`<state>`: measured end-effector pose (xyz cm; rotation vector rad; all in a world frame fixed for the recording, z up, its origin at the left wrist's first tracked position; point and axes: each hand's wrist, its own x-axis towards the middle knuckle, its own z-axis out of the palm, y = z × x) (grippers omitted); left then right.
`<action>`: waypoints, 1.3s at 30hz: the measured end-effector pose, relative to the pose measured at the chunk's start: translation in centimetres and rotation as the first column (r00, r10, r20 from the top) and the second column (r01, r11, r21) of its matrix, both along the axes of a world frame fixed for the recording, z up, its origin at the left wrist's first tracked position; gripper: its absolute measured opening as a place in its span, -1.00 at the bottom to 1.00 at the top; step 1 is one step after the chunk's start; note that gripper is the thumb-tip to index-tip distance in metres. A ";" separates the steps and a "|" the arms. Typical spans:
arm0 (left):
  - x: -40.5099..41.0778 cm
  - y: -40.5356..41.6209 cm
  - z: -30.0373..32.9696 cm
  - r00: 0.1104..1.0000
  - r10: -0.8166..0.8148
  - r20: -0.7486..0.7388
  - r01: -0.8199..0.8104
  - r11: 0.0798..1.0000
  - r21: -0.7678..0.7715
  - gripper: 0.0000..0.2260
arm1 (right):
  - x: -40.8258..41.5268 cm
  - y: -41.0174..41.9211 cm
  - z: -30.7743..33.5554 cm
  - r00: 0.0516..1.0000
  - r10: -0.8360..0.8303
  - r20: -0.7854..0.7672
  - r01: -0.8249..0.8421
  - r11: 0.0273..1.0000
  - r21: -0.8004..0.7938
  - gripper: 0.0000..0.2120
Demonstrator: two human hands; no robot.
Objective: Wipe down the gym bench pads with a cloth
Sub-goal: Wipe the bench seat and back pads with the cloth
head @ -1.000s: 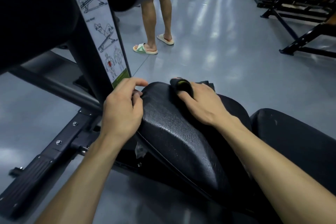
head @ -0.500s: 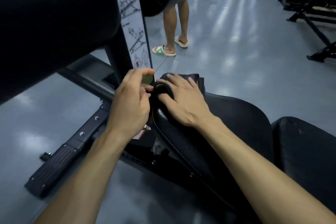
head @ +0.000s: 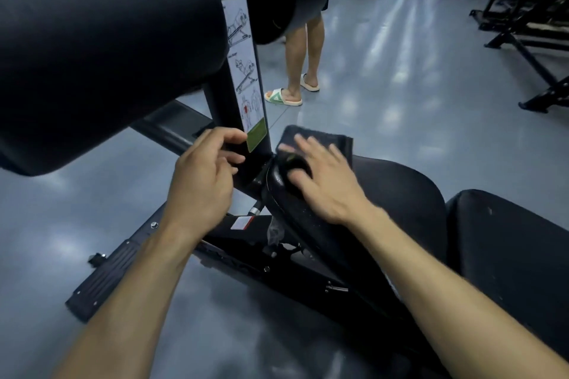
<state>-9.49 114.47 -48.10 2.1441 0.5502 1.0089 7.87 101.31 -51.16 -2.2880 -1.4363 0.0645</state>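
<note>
1. Under your right hand lies a dark, matt cloth.
2. The black seat pad looks like pebbled, slightly shiny vinyl.
3. The frame is matt black metal.
4. The grey floor is smooth and glossy.

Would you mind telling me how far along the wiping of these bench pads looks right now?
Done: nothing clearly; no pad shows an obvious wiped patch. In hand: the right hand presses the dark cloth flat on the front end of the seat pad, while the left hand is at the upright post. Left: the back pad and roller pad look untouched.
</note>
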 end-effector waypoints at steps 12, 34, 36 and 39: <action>-1.8 -0.9 0.8 1.000 0.013 -0.023 -0.014 0.999 -0.032 -0.56 | -4.2 -2.1 -1.1 0.976 0.020 0.216 -0.003 0.997 -0.079 -0.41; -0.6 -8.1 0.1 0.966 -0.208 -0.156 0.208 0.978 -0.014 -0.60 | -8.1 -10.7 -4.2 0.946 -0.043 0.321 0.096 0.984 -0.150 -0.31; -0.2 -8.6 -0.2 0.958 -0.225 -0.177 0.227 0.974 -0.008 -0.60 | -5.9 -12.6 -3.3 0.980 -0.016 0.196 0.035 0.995 -0.094 -0.41; 0.4 -9.2 0.0 0.955 -0.232 -0.184 0.235 0.972 -0.004 -0.58 | -5.9 -16.8 -2.7 0.963 -0.174 -0.204 0.203 0.970 0.131 -0.44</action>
